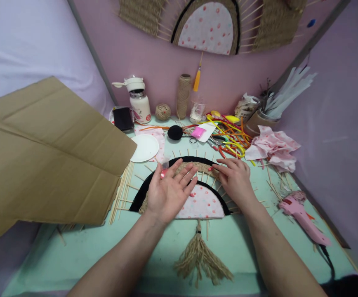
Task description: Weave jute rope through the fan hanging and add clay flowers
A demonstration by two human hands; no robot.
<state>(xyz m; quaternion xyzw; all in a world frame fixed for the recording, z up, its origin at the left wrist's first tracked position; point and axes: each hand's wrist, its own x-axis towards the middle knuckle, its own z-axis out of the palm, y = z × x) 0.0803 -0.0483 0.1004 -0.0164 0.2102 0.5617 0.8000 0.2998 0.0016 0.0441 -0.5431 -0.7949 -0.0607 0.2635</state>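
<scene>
My left hand [168, 189] is palm up with its fingers spread, over the left side of a fan-shaped piece. Behind its thumb shows a small clear bag with pink-red contents [164, 172]; whether it touches the hand I cannot tell. Pinched at the fingertips of my right hand [233, 175] is a small red piece [210, 168], close above the woven band. The fan-shaped piece has a black outer band [140, 198], woven twine, thin wooden sticks and a white half-circle of red-dotted cloth [205, 206]. From its lower edge hangs a twine tassel [200, 255].
A large cardboard sheet [52, 156] leans in from the left, near a white paper plate [146, 147]. Right lie a pink glue gun [304, 218] and crumpled cloth [273, 146]. Behind are a bottle [140, 107], a twine spool [183, 97] and pipe cleaners [234, 144].
</scene>
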